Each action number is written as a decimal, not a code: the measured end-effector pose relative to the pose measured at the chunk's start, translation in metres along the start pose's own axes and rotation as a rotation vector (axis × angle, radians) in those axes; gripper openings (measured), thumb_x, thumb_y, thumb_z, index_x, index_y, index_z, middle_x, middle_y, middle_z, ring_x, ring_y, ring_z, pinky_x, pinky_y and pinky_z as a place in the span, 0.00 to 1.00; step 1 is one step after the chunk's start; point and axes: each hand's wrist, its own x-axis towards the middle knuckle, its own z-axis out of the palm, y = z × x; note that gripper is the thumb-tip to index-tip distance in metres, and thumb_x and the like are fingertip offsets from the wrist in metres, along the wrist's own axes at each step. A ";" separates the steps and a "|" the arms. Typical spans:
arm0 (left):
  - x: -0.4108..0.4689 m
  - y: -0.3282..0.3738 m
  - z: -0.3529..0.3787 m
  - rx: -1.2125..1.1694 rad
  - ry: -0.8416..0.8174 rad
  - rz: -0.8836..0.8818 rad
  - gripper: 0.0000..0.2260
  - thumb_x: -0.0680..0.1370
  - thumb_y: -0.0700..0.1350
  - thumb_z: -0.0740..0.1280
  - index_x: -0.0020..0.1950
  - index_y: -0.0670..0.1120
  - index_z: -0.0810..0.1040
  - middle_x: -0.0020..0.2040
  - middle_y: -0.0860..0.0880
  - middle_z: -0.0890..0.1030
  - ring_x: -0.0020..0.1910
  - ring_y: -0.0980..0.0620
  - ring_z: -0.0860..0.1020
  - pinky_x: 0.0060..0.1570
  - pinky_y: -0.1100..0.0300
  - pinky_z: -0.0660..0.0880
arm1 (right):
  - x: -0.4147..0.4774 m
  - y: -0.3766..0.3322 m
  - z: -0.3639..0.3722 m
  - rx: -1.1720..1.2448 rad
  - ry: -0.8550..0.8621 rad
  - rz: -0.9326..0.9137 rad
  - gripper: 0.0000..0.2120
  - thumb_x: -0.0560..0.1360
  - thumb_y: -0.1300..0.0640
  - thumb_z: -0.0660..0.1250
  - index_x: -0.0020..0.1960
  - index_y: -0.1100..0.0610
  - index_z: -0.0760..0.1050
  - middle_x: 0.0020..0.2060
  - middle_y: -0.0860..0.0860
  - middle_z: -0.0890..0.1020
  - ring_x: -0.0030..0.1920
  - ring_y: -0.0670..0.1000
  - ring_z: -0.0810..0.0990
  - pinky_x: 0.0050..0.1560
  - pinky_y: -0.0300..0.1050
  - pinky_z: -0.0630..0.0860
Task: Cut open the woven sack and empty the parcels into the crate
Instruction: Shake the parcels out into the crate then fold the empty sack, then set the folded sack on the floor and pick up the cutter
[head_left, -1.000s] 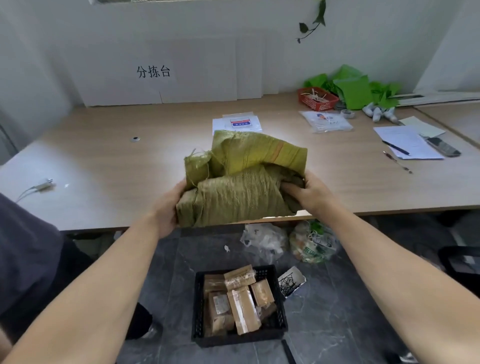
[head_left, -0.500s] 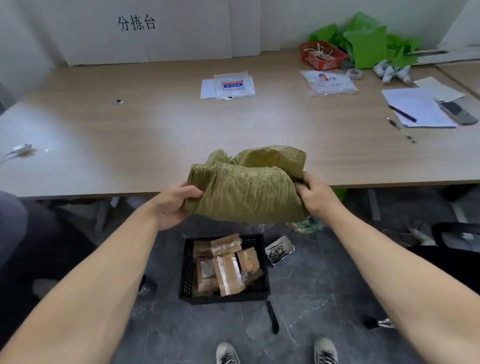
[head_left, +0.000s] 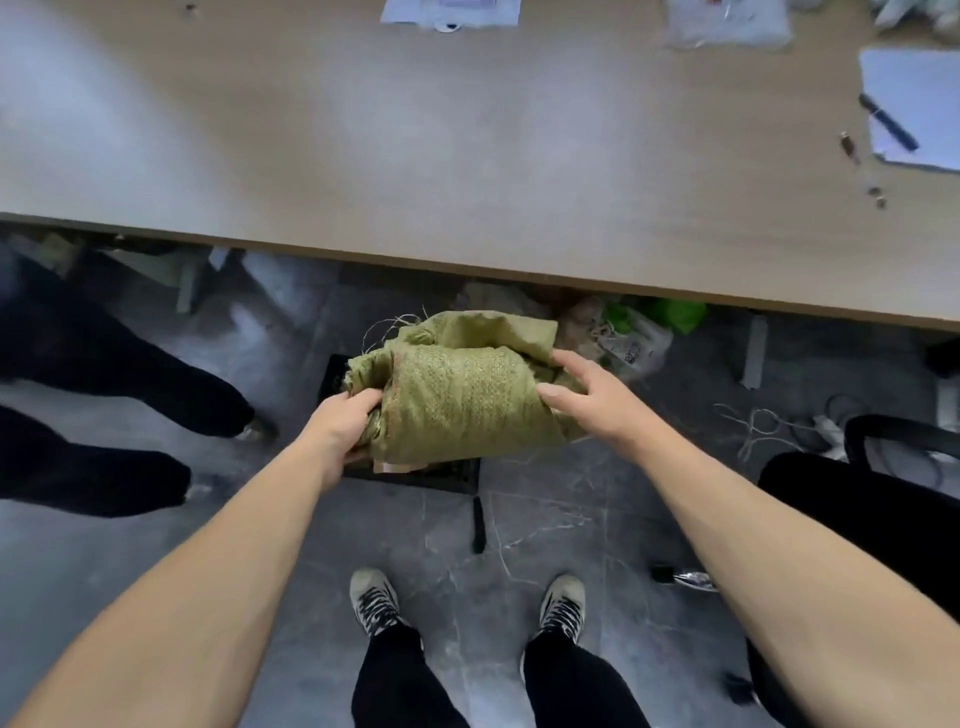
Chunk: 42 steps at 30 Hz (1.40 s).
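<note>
Woven sack (head_left: 457, 400) bundled, held over crate (head_left: 447, 475).
Left hand (head_left: 340, 426) clenched its end; right hand (head_left: 592, 402) clasped it, fingers half-spread.

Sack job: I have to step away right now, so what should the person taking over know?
Left hand: grip closed on the left end of the sack.
Right hand: thumb and fingers hold its right end.
Sack: crumpled into a bundle, held in the air just over the crate, which stands on the floor in front of the table.
Done: the sack looks slack and emptied, though it hides what lies in the crate.
Left: check that nothing remains inside, then put the sack aside.
</note>
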 end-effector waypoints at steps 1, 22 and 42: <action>0.003 -0.013 0.004 0.013 0.032 -0.026 0.06 0.77 0.48 0.66 0.48 0.47 0.80 0.41 0.47 0.82 0.38 0.49 0.79 0.36 0.59 0.75 | 0.000 0.008 0.003 -0.012 -0.031 0.001 0.27 0.78 0.47 0.68 0.74 0.48 0.67 0.64 0.44 0.71 0.63 0.45 0.70 0.59 0.37 0.69; 0.193 -0.268 0.179 0.098 -0.064 -0.175 0.13 0.75 0.47 0.63 0.59 0.49 0.76 0.54 0.45 0.81 0.50 0.45 0.79 0.54 0.50 0.76 | 0.096 0.368 0.134 -0.188 0.299 0.393 0.05 0.77 0.57 0.67 0.45 0.58 0.78 0.50 0.60 0.78 0.61 0.61 0.72 0.51 0.41 0.63; 0.478 -0.442 0.303 0.612 0.123 0.086 0.26 0.80 0.53 0.62 0.76 0.44 0.63 0.72 0.39 0.69 0.69 0.38 0.69 0.68 0.49 0.68 | 0.300 0.632 0.226 -0.129 0.424 0.401 0.10 0.79 0.57 0.65 0.54 0.62 0.79 0.63 0.60 0.71 0.56 0.61 0.76 0.62 0.44 0.70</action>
